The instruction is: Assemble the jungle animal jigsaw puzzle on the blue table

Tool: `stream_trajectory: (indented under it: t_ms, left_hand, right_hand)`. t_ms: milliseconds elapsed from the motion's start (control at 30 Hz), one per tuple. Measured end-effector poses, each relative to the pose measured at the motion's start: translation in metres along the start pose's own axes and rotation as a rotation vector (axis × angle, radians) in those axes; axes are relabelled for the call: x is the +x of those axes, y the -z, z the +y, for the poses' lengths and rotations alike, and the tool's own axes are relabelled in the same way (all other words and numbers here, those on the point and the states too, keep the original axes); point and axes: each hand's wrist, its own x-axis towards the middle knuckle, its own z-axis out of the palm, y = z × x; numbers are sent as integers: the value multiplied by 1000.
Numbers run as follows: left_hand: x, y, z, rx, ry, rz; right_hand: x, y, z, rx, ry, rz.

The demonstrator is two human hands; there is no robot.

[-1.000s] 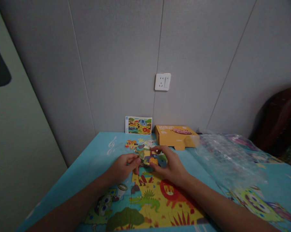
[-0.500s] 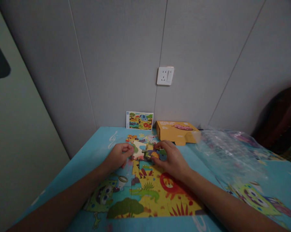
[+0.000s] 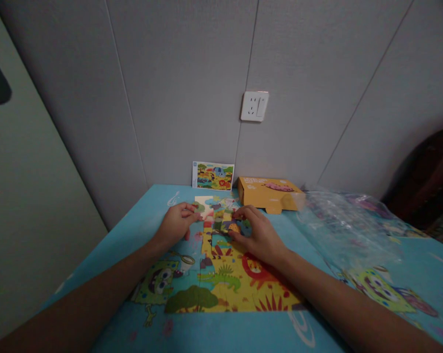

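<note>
Two hands (image 3: 175, 223) (image 3: 261, 235), fingers (image 3: 247, 212) bent, forearms (image 3: 111, 282) (image 3: 317, 289) converging

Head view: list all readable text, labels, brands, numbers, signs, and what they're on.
None legible enough to quote.
Orange cardboard box: white lettering on top, too blurred.
Picture card: blue corner mark, too small.
Wall socket: tiny mark on its switch, can't tell if text.
Jigsaw puzzle: no text visible.

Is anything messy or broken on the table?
A bit messy, yes. Crumpled clear plastic lies loosely over the right side of the blue tablecloth, and the orange box has a flap sticking out in front. The puzzle is only partly joined, but I can't see anything spilled or broken.
</note>
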Motion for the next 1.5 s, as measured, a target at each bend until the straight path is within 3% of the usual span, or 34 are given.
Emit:
stream_trajectory:
  t_ms: [100,267,367,467,533,600,667,733,800,867,967,1067,1133,1267,1400,1500]
  left_hand:
    - [2,1,-3,-7,6,53]
    - [4,0,-5,11,4,13]
    - [-2,-3,-1,2,-38,-63]
    - [-13,-10,3,-33,-88,-260]
    - [-20,-15,3,-6,-152,-392]
    - [-23,-18,1,88,-259,-440]
    - [-19,-16,-2,236,-346,-371]
    - [-8,-7,-7,399,-375,-206]
    - [6,5,-12,533,-388,-37]
    - [20,17,-19,647,-413,38]
    - [35,27,-30,783,-404,-22]
    - [40,23,-36,916,-327,-114]
    - [40,19,-36,976,-306,-149]
    - [41,16,-37,986,-293,-158]
    - [34,16,-32,916,-435,-143]
    - [18,8,-20,822,-637,-271]
  right_hand:
    - [-1,-1,6,-172,-122,16]
    - [-4,-4,14,-371,-231,-128]
    - [-6,-5,8,-168,-121,-80]
    - [-7,-6,-4,109,-41,-63]
    - [-8,-6,-10,203,-65,-60]
    - [-7,-7,-9,220,-144,-23]
    - [-5,-7,-1,172,-242,9]
    - [-2,-7,10,34,-295,-15]
    - [-1,-8,20,-153,-293,-56]
    - [-2,-8,21,-254,-247,-85]
    - [-4,-10,9,-179,-116,-150]
    - [-6,-13,-9,-96,17,-285]
    - [-5,-14,-15,-89,43,-332]
    - [-3,-15,-11,-66,3,-280]
    - [-5,-9,-2,-20,12,-261]
    - [-4,-3,1,-11,38,-231]
